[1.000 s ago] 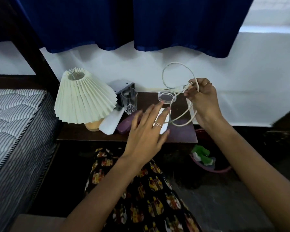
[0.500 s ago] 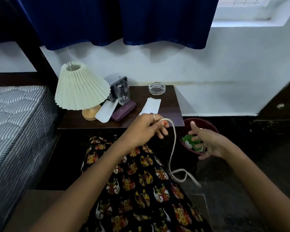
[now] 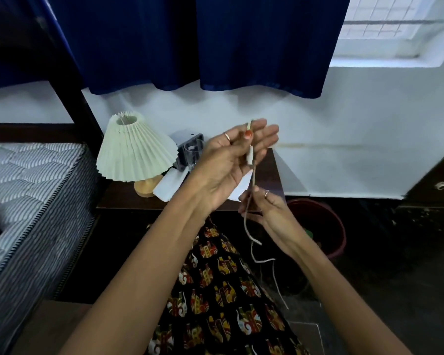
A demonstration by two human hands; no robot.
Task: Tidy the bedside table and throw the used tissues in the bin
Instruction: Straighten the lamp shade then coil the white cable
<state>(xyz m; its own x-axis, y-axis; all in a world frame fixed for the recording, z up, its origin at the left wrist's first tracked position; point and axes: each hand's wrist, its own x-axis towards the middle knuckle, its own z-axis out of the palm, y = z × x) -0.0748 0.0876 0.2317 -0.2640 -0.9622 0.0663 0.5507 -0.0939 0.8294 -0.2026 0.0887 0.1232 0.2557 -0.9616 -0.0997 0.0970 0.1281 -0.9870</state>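
My left hand [image 3: 228,165] is raised over the dark bedside table [image 3: 274,175], palm toward me, pinching the plug end of a white cable [image 3: 250,155] between thumb and fingers. The cable hangs down through my right hand [image 3: 264,208], which grips it lower, and its loose end dangles over my lap. White tissue paper [image 3: 168,185] lies on the table beside the lamp; another piece [image 3: 239,190] shows under my left hand. A dark red bin [image 3: 323,226] stands on the floor right of the table, with something green inside.
A pleated cream lamp [image 3: 136,152] stands at the table's left. A drinking glass [image 3: 191,155] and a dark box sit behind my left hand. The striped mattress [image 3: 26,196] borders the table on the left. Blue curtains hang above.
My left hand has risen above the table with the cable's plug end. My right hand moved up from near the bin and closed on the cable below it.
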